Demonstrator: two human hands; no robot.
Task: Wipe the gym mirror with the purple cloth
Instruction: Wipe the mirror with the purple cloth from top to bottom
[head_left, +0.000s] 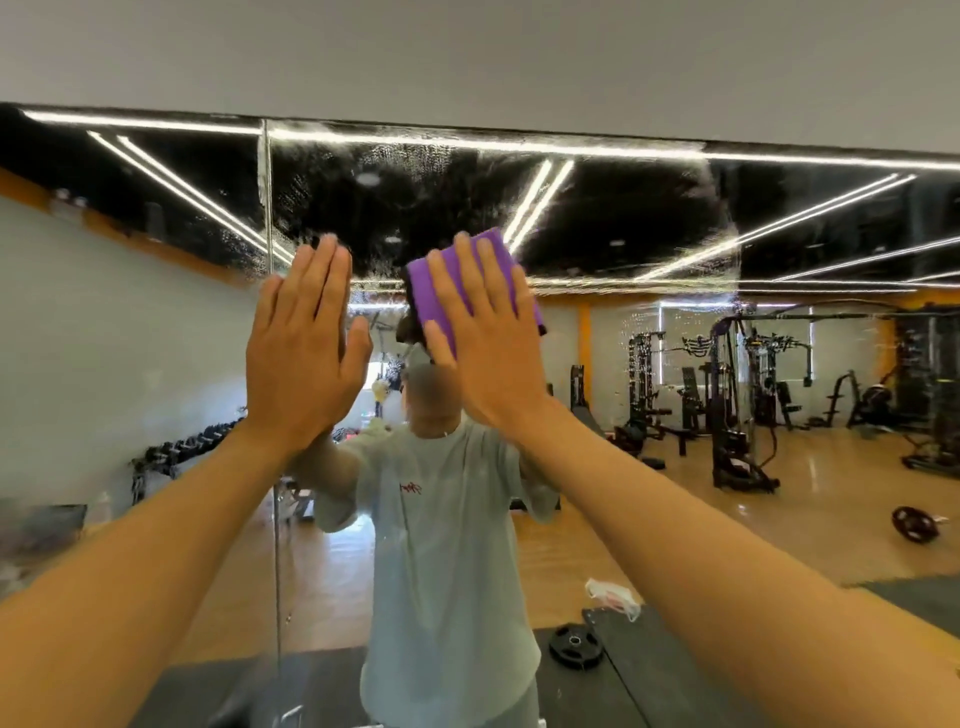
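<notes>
**Two hands flat on the glass, the upper panel wet and half worked**

Both palms are up against the gym mirror (675, 218), at about head height. The right hand (483, 332) lies spread with straight fingers over the folded purple cloth (441, 291), pressing it flat to the glass rather than gripping it; the cloth shows above and to the left of the fingers. The left hand (306, 338) is empty, fingers straight and close together, resting on the mirror just beside the vertical seam (269, 208) between two panels, seemingly as a brace.

As to progress, the upper band of the middle panel carries a hazy, beaded film, streaked from the seam across to a ragged curved edge far to the right. That reads as wetted or soaped glass that has had a first pass but is not yet wiped clear. The lower part, where the reflected weight machines (737, 395) and wooden floor (779, 493) show sharply, looks cleaner, though whether it has been wiped or simply never sprayed I cannot tell. I judge the job somewhere in its middle: the smeared band overhead and to the right is left to clear.
</notes>
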